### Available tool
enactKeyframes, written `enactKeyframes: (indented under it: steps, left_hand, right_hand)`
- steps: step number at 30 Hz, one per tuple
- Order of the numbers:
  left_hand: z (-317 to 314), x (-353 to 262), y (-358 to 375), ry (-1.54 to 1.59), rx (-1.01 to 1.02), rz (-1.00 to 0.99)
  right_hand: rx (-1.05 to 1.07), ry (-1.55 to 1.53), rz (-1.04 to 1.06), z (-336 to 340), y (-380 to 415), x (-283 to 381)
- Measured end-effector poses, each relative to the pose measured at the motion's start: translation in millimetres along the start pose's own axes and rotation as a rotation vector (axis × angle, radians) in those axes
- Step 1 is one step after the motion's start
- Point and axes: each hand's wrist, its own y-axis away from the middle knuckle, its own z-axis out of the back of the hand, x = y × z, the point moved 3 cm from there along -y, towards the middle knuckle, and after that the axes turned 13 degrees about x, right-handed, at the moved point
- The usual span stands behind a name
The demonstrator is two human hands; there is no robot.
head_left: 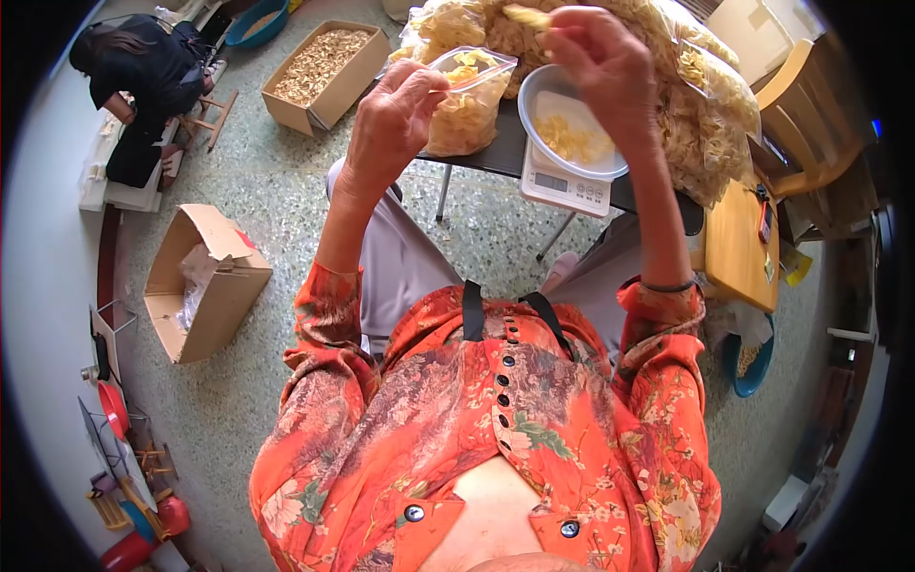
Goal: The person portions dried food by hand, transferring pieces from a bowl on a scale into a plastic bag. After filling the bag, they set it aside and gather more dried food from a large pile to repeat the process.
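A clear zip bag (467, 122) of pale yellow dried pieces stands on the dark table, its mouth partly open. My left hand (396, 114) pinches the left edge of its mouth. Above the bowl, my right hand (600, 62) has its fingers closed on a yellow dried piece (527, 17). Below it, a white bowl (536, 129) with yellow pieces (572, 139) in the bottom rests on a white digital scale (564, 194). The digits on the scale are too small to read.
Large filled bags (701, 124) crowd the table's back and right. A wooden stool (739, 243) stands at the right. Cardboard boxes (329, 110) (214, 310) sit on the floor at left. Another person (148, 67) sits at the upper left.
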Motion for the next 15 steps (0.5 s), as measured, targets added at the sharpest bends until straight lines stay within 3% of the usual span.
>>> enactKeyframes:
  steps: [2, 3, 6, 10, 15]
  left_hand:
    - [0.8, -3.0, 1.8, -0.016, -0.019, -0.021]
    - [1.6, -5.2, 2.0, -0.030, -0.037, -0.041]
    - [0.3, -5.0, 5.9, -0.050, -0.060, -0.013]
    - [-1.9, -1.7, 10.7, -0.080, -0.093, 0.025]
    - [-3.1, -3.2, 7.5, -0.102, -0.142, -0.088]
  right_hand:
    - [0.041, 0.184, 0.332, -28.4, -7.7, 10.8]
    - [0.067, 0.308, 0.393, -39.8, -10.6, 10.9]
    - [0.187, 0.611, 0.375, -61.7, -9.9, 4.2]
    - [0.266, 0.571, 0.375, -56.1, -7.7, -2.4]
    - [0.130, 0.515, 0.520, -16.1, 3.3, 4.9]
